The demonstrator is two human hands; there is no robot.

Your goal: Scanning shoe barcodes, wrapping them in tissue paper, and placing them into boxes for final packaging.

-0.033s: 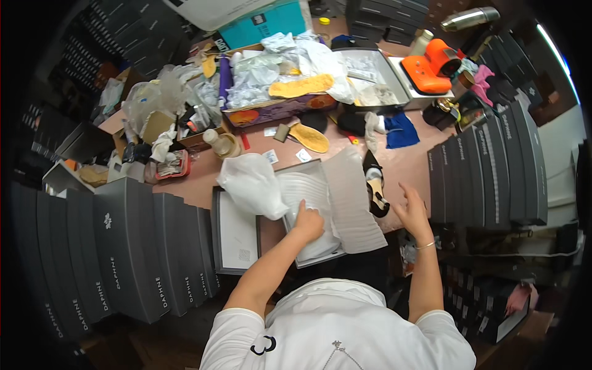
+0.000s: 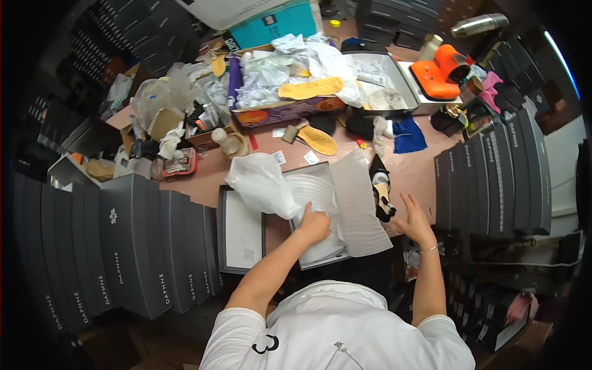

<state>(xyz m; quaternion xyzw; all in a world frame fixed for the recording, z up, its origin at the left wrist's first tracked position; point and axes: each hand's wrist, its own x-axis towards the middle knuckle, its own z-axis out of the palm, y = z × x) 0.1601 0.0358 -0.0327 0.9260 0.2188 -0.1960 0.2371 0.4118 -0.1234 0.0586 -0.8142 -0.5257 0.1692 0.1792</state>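
An open grey shoebox [image 2: 316, 172] lies in front of me, lined with ribbed white foam wrap [image 2: 308, 187]. My left hand [image 2: 316, 224] presses on that wrap, its fingers mostly curled; what lies beneath is hidden. A puffed white foam bundle [image 2: 259, 184] overlaps the box's left side. Over its right edge hangs a loose foam sheet [image 2: 359, 203]. Just right of this sheet rests a black high-heeled shoe [image 2: 382, 188] on its side, sole showing. My right hand [image 2: 417, 223] hovers by the heel with fingers spread, holding nothing.
The grey box lid [image 2: 242, 231] sits to the left. Grey shoeboxes stand in rows left [image 2: 132, 246] and right [image 2: 493, 176]. Behind are a carton [image 2: 287, 113] stuffed with wrapping, a yellow insole [image 2: 317, 140], a blue cloth [image 2: 409, 135] and an orange device [image 2: 439, 74].
The whole view has shifted slightly. My right hand has drawn a little toward me beside the shoe. My left hand stays on the foam wrap.
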